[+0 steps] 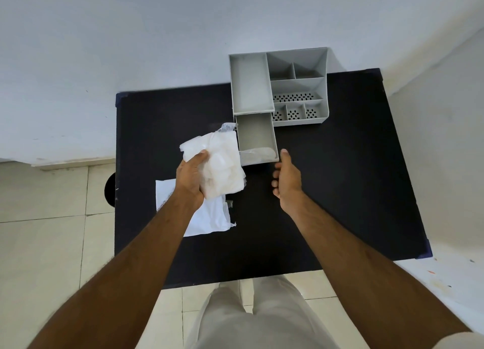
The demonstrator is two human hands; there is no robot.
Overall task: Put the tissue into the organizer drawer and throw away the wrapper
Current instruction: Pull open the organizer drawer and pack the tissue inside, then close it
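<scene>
Tissue pack [222,162] gripped in left hand [190,177], beside open drawer [256,136]; right hand [286,178] empty, half-curled.

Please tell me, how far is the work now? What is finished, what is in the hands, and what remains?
Done: the organizer drawer is pulled open, and something pale already lies at its front end. In hand: the left hand grips a tissue pack, apparently in clear wrapper; the right hand is open and empty beside the drawer. Left: tissue into the drawer, wrapper thrown away. White sheets lie on the table.

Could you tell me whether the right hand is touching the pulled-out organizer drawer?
Cannot tell. In the head view the right hand has its thumb tip right at the drawer's front corner, with no clear gap or contact visible.
</scene>
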